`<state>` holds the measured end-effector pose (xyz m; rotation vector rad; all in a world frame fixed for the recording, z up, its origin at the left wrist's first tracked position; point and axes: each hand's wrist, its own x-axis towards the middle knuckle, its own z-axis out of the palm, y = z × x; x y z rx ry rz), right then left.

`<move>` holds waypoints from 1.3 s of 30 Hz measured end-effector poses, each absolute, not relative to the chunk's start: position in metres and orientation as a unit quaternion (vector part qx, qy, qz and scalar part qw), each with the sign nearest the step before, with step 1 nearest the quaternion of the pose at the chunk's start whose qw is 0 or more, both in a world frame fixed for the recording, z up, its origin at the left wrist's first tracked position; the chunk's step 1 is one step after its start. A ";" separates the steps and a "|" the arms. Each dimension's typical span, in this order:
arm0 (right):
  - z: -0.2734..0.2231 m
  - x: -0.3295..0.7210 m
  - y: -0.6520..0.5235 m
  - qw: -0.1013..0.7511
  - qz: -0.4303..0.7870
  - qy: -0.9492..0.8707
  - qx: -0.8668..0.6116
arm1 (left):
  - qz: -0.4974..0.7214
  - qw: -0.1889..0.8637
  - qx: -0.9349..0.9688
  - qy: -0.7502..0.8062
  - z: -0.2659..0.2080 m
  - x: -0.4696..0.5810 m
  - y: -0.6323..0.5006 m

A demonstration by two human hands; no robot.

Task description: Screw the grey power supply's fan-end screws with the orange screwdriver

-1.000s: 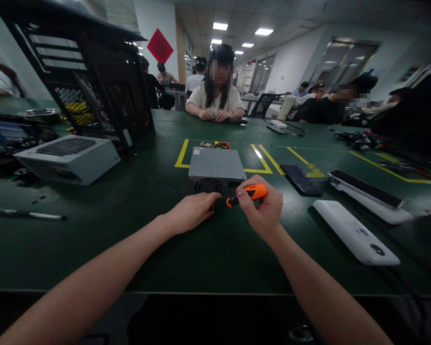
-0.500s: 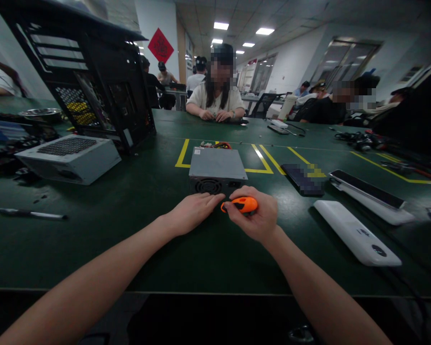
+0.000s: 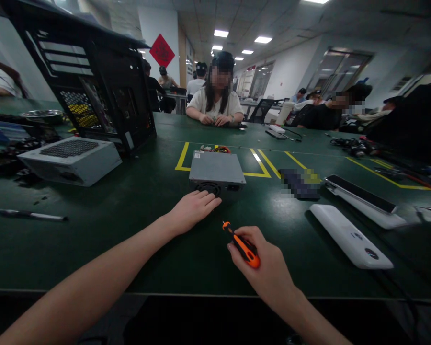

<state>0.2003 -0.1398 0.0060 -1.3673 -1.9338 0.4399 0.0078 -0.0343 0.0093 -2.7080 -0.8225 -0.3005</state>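
Observation:
A grey computer power supply [image 3: 217,166] lies on the green table in front of me, its fan grille and socket facing my side. My left hand [image 3: 196,209] is at the lower front of it, fingers stretched out over the fan grille; whether they press on it I cannot tell. Lower and to the right, my right hand [image 3: 264,256] is closed round an orange and black screwdriver [image 3: 244,247]. The screwdriver's short tip points up and left, apart from the power supply. Coloured cables [image 3: 219,149] show behind the power supply.
At left stand a black computer case [image 3: 104,91], a second power supply [image 3: 72,160] and a pen [image 3: 32,215]. To the right lie a dark phone-like object [image 3: 299,184], a black-topped white device [image 3: 361,199] and a white device [image 3: 352,235]. A person [image 3: 215,103] sits opposite.
My right hand has drawn back from the power supply's front, towards me, with the screwdriver, which now points away from me. My left fingers have shifted slightly up onto the fan grille.

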 end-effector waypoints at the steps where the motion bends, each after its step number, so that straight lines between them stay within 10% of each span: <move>1: 0.002 0.199 -0.144 0.365 0.217 -0.722 -0.547 | -0.100 0.155 -0.943 -0.276 0.010 0.009 -0.036; 13: 0.000 0.191 -0.162 0.493 0.651 -0.322 -0.479 | -0.101 0.225 -0.946 -0.208 0.013 0.024 -0.037; 39: -0.003 0.177 -0.145 0.589 0.639 -0.239 -0.433 | -0.294 -0.050 -0.875 -0.381 0.001 0.012 -0.032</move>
